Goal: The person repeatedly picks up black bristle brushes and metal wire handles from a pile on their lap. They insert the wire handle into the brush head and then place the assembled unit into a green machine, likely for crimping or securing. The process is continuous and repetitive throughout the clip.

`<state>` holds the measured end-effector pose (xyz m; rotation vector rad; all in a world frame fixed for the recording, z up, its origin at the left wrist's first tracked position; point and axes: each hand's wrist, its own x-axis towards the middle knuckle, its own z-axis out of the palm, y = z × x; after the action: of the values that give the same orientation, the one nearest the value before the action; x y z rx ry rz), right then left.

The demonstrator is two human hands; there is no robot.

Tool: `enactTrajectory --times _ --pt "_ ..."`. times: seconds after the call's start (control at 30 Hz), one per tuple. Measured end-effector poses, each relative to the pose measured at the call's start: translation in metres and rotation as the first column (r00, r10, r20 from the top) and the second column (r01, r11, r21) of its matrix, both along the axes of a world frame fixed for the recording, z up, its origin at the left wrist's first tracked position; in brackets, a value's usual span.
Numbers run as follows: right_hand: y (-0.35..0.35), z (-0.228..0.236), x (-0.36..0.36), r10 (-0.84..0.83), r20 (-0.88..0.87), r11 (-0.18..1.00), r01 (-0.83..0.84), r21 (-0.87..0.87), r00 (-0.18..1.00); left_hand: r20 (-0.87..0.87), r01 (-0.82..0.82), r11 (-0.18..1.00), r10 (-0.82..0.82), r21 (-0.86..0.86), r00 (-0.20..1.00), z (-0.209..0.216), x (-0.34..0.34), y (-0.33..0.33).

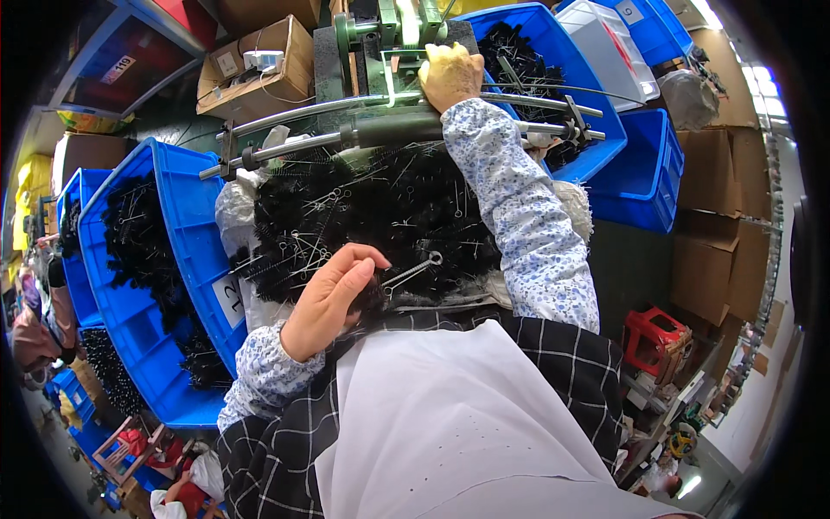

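In front of me lies a heap of black-bristled wire brushes (380, 203) with looped metal ends. My left hand (333, 298) is at the heap's near edge, fingers curled and thumb against them. Dark bristles show under its fingertips, but what it grips is hidden. Just right of it a twisted wire piece with ring ends (413, 275) lies on the heap. My right hand (451, 76) reaches to a green machine (389, 65) at the far side. Its fingers are bent closed beside the machine's front; anything in them cannot be made out.
Curved metal bars (303, 145) with a dark sleeve cross between me and the machine. A blue bin (194, 229) of brushes stands left, another blue bin (596, 130) at the far right. A cardboard box (259, 73) sits far left; a red stool (653, 342) is at right.
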<state>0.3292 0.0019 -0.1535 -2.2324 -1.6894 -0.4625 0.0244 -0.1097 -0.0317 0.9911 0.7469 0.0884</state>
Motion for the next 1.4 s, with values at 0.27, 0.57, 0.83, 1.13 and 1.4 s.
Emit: enactTrajectory --times 0.27,0.57,0.83,1.13,1.4 --pt "-0.026 -0.007 0.076 -0.045 0.011 0.997 0.046 -0.061 0.999 0.105 -0.055 0.998 0.053 0.022 0.993 -0.002 -0.011 0.007" --pt "-0.029 0.033 0.124 -0.125 -0.008 0.955 0.118 -0.274 0.992 0.197 -0.133 0.909 0.058 0.395 0.979 -0.005 0.000 0.006" --pt "-0.109 0.109 -0.030 0.400 -0.663 0.788 -0.607 -0.104 0.633 0.186 -0.260 0.576 0.186 0.775 0.965 -0.021 0.014 0.002" --pt "-0.070 0.062 -0.031 0.307 -0.080 0.952 -0.307 0.015 0.948 -0.089 0.094 0.341 -0.031 0.935 0.996 -0.016 0.014 0.002" --pt "-0.025 0.015 0.045 -0.045 0.039 0.978 0.052 -0.203 0.998 -0.332 0.429 0.241 -0.356 0.871 0.873 -0.045 0.012 -0.018"
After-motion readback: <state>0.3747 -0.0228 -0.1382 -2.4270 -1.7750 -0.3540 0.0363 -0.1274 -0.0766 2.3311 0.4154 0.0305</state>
